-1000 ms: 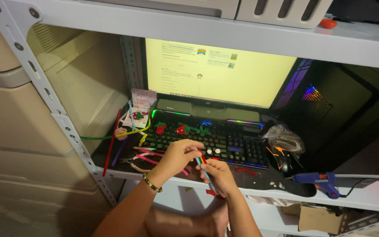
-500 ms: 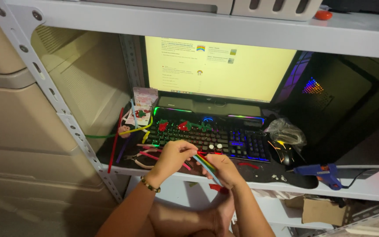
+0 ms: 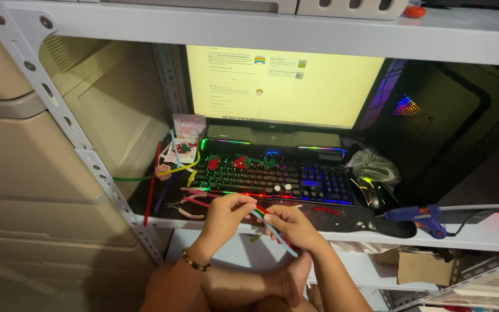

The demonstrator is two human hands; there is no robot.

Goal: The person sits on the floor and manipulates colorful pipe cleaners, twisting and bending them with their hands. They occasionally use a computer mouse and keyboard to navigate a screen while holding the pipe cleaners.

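A bundle of coloured pipe cleaners (image 3: pixel 270 222) is pinched between both hands: the left hand (image 3: pixel 226 216) is closed on its upper end with thumb and fingertips, and the right hand (image 3: pixel 295 226) is closed around it just beside, with a light blue strand left trailing down and to the right below the fingers. The bundle is held near the front edge of the shelf (image 3: pixel 480 234), just in front of the backlit keyboard (image 3: pixel 272 179). A beaded bracelet (image 3: pixel 194 261) is worn on the left wrist. Loose pipe cleaners (image 3: pixel 163 170) and small pliers (image 3: pixel 183 209) are seen left of the keyboard, a mouse (image 3: pixel 369 193) to its right, and a blue glue gun (image 3: pixel 420 218) further right. A lit monitor (image 3: pixel 284 86) is set behind the keyboard.
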